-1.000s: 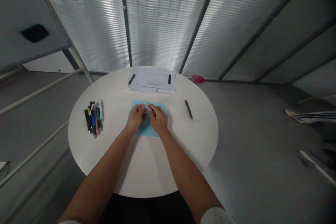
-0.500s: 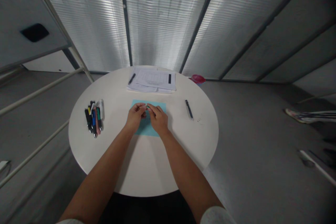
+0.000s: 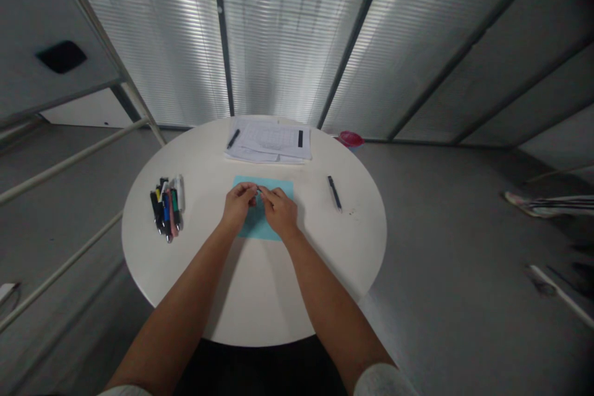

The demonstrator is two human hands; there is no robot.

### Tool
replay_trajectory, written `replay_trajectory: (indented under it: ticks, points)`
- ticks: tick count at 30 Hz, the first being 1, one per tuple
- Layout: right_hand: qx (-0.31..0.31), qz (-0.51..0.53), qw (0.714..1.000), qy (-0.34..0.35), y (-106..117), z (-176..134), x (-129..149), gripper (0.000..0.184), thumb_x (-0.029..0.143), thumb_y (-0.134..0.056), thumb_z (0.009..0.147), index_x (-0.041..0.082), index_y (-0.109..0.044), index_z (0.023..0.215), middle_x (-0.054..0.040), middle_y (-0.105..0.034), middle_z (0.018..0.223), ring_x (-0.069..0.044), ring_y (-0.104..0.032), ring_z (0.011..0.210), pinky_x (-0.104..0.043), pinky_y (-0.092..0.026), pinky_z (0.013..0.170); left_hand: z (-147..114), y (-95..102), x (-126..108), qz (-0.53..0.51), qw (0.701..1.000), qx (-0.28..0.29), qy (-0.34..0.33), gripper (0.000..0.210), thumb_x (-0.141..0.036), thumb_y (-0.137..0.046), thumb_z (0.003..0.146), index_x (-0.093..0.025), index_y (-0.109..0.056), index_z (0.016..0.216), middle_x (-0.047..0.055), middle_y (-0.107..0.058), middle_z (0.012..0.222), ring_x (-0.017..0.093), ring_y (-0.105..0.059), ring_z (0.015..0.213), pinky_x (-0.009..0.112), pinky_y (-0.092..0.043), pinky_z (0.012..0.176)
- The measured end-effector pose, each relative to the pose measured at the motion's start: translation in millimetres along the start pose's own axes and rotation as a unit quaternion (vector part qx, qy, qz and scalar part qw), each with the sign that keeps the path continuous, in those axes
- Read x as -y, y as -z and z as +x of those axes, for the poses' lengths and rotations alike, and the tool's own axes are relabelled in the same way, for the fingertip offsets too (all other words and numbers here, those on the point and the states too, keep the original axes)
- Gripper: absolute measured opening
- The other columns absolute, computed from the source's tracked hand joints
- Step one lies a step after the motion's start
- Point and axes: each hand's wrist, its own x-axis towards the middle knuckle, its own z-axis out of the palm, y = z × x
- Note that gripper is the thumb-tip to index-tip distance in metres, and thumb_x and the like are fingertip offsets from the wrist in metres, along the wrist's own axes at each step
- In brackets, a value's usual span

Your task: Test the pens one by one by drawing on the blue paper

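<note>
My left hand (image 3: 237,205) and my right hand (image 3: 281,209) meet fingertip to fingertip above a light-blue sheet (image 3: 262,230). Between them is a small, slim pen part (image 3: 259,189), mostly hidden by the fingers. Both hands are closed in a pinch on it. Left of my hands lies a cluster of pens (image 3: 166,210) in black, blue, green, pink, yellow and white. A dark pen (image 3: 335,193) rests alone to the right, with tiny dark bits (image 3: 351,213) near its tip.
The round white table (image 3: 260,303) carries a stack of printed papers (image 3: 273,141) at its far side, with a black pen (image 3: 232,139) on top. Beyond the edge a red basin (image 3: 350,138) shows. A white metal frame (image 3: 74,158) stands at left; a person's leg (image 3: 557,205) is at far right.
The fingers have shifted slightly around the small part. Its green and silver colours showed earlier; now it looks dark and thin. Everything else on the table stays in place.
</note>
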Motion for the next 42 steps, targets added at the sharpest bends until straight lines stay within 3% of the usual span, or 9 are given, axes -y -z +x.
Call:
replay_trajectory:
  ticks: [8,14,23,29,42]
  points:
    - [0.012,-0.037,0.999,0.006,3,-1,3,0.035,0.038,-0.039,0.098,0.037,-0.063,0.124,-0.0012,-0.067,0.097,-0.013,-0.062,0.082,-0.022,-0.041,0.067,1,5.2,0,0.173,0.982,-0.015,-0.078,0.008,-0.025,-0.063,0.073,-0.017,-0.064,0.075,-0.002,-0.053,0.056,0.010,-0.047,0.053,0.023,-0.038,0.054]
    - [0.016,-0.050,0.999,0.015,4,-1,2,0.033,0.037,-0.041,0.098,0.038,-0.065,0.120,-0.0008,-0.067,0.094,-0.013,-0.063,0.082,-0.024,-0.040,0.067,3,10.6,3,0.240,0.966,-0.020,-0.100,0.003,-0.021,-0.061,0.071,-0.019,-0.062,0.071,-0.001,-0.056,0.061,0.013,-0.048,0.057,0.024,-0.037,0.055]
    - [0.024,-0.048,0.998,0.010,3,0,1,0.031,0.037,-0.044,0.096,0.039,-0.066,0.118,0.0002,-0.067,0.093,-0.013,-0.063,0.081,-0.023,-0.040,0.066,2,10.8,1,0.267,0.957,-0.050,-0.104,0.001,-0.019,-0.065,0.069,-0.019,-0.065,0.068,0.001,-0.060,0.065,0.014,-0.050,0.062,0.025,-0.038,0.061]
    - [0.027,-0.036,0.999,-0.003,2,0,2,0.030,0.038,-0.045,0.096,0.037,-0.067,0.117,0.0002,-0.068,0.094,-0.013,-0.063,0.083,-0.023,-0.042,0.069,4,10.9,1,0.192,0.980,-0.024,-0.051,0.008,-0.025,-0.066,0.071,-0.018,-0.064,0.068,-0.001,-0.054,0.055,0.012,-0.044,0.051,0.024,-0.035,0.052]
    - [0.033,-0.004,0.999,-0.010,1,1,1,0.029,0.038,-0.048,0.095,0.037,-0.068,0.116,0.0010,-0.069,0.095,-0.013,-0.064,0.085,-0.022,-0.043,0.070,2,12.0,-1,0.201,0.978,-0.015,-0.052,0.005,-0.021,-0.066,0.067,-0.019,-0.063,0.070,-0.001,-0.054,0.057,0.013,-0.048,0.055,0.023,-0.037,0.051]
